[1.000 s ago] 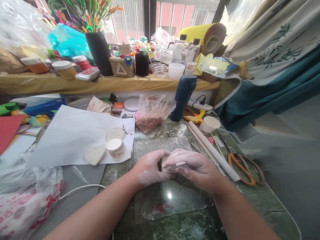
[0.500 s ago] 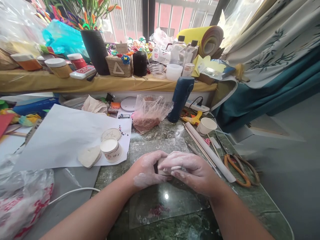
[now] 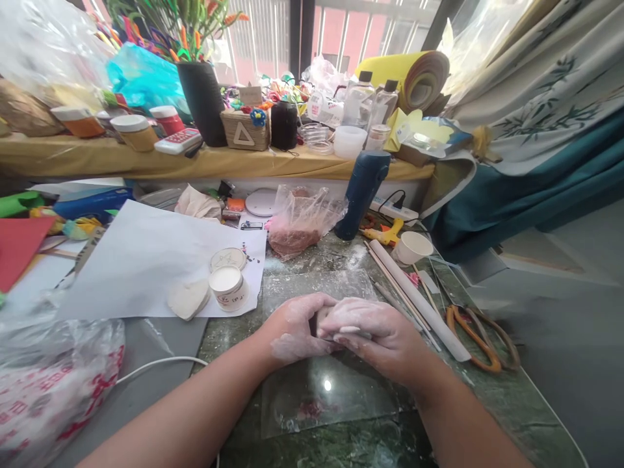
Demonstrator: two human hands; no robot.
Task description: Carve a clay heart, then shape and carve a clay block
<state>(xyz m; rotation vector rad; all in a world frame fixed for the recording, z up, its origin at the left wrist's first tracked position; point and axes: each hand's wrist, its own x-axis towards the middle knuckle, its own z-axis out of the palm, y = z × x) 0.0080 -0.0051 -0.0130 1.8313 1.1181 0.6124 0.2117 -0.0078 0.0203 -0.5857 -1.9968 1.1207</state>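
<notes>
My left hand (image 3: 292, 328) and my right hand (image 3: 375, 335) meet over a clear glass sheet (image 3: 312, 396) on the green marble table (image 3: 380, 442). Both are dusted with white powder and are closed together around a small pale lump (image 3: 322, 321), mostly hidden between the fingers. The fingers of my right hand lie over those of my left hand.
A small open white tub (image 3: 227, 286), its lid (image 3: 227, 259) and a pale heart-shaped piece (image 3: 187, 299) lie on white paper (image 3: 146, 260) to the left. A white rolling stick (image 3: 419, 300), orange-handled scissors (image 3: 480, 341), a paper cup (image 3: 412, 247) and a plastic bag (image 3: 299, 221) are nearby.
My hands stay clasped on the lump, with the fingers shifting slightly. The view has moved a little.
</notes>
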